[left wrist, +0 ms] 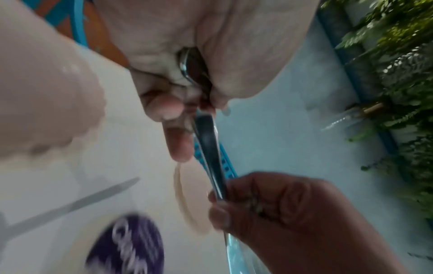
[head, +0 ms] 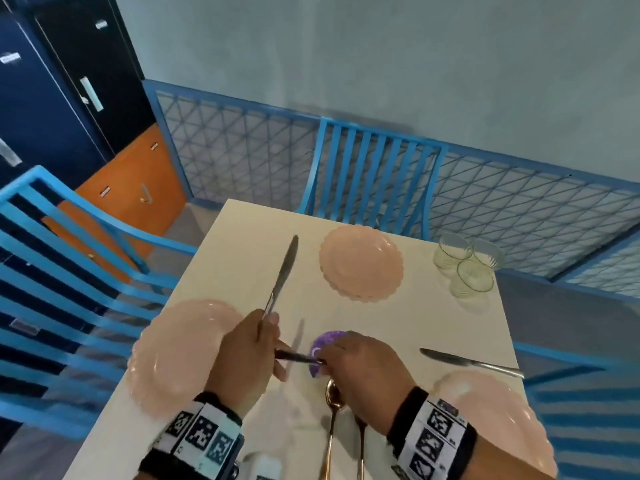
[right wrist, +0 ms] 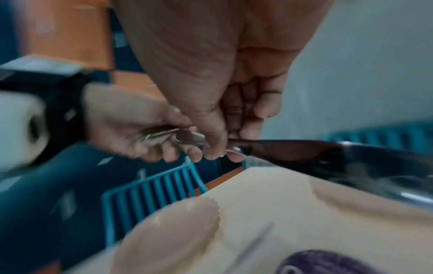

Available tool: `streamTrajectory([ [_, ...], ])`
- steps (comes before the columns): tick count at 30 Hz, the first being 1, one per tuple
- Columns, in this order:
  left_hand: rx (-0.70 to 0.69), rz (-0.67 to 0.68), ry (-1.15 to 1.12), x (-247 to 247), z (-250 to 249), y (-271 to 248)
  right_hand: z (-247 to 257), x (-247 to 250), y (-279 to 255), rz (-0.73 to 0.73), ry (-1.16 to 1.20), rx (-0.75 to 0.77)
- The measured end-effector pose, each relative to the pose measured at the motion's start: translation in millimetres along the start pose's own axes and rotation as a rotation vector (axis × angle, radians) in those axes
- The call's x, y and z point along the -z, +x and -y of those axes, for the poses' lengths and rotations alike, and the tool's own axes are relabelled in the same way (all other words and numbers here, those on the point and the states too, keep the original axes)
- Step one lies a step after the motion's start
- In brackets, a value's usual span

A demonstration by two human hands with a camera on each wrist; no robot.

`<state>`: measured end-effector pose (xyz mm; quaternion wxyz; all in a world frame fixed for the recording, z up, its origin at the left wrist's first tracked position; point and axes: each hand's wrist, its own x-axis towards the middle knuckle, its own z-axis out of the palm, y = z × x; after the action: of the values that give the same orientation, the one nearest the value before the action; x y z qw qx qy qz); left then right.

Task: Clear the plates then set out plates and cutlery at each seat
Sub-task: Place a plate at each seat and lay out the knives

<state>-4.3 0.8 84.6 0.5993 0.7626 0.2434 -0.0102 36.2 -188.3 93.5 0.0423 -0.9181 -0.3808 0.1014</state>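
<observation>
Two hands meet above the cream table (head: 398, 327): the left hand (head: 247, 355) grips a slim steel table knife (head: 282, 275) by its handle, and the right hand (head: 360, 362) pinches its end. It looks stiff, light and slippery; the handle seems safest.

A pale cream table (head: 398, 327) carries three pink scalloped plates: a left plate (head: 180, 355) near the left edge, a far plate (head: 362, 263) toward the far side, and a right plate (head: 491, 417) at the near right corner. A knife (head: 471, 362) lies just beyond the right plate, its blade pointing left. Three clear glass bowls (head: 467, 263) cluster at the far right corner, touching one another. A purple coaster (head: 327, 341) sits near the middle, partly hidden. Two gold spoons (head: 334, 420) lie side by side at the near edge, bowls pointing away.
</observation>
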Motion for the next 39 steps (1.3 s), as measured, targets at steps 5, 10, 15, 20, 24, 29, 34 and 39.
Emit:
streamTrajectory([
  [5, -0.1, -0.145, 0.02, 40.0, 8.6, 96.6, -24.3, 7.2, 115.5, -0.058, 0.609, -0.503],
  [10, -0.045, 0.003, -0.069, 24.0, 5.4, 182.5, -65.5, -14.1, 233.3, -0.14, 0.806, -0.78],
  [15, -0.001, 0.038, -0.059, 22.3, 11.2, 231.0, -90.8, -34.4, 293.0, -0.126, 0.688, -0.857],
  [20, 0.045, 0.056, -0.161, 27.4, 17.9, 237.3, -97.7, -47.9, 321.1, -0.064, 0.471, -0.834],
  [24, 0.041, 0.068, -0.168, 27.0, 24.4, 240.5, -98.9, -53.3, 333.2, -0.048, 0.373, -0.862],
  [29, 0.024, 0.089, -0.169, 27.8, 31.2, 242.3, -96.3, -56.5, 338.3, -0.068, 0.32, -0.813],
  [34, 0.006, 0.082, -0.138, 27.3, 37.8, 244.8, -95.9, -59.1, 340.7, -0.083, 0.278, -0.783],
  [39, 0.001, 0.091, -0.141, 29.5, 45.9, 246.1, -97.1, -59.7, 343.4, -0.106, 0.301, -0.763],
])
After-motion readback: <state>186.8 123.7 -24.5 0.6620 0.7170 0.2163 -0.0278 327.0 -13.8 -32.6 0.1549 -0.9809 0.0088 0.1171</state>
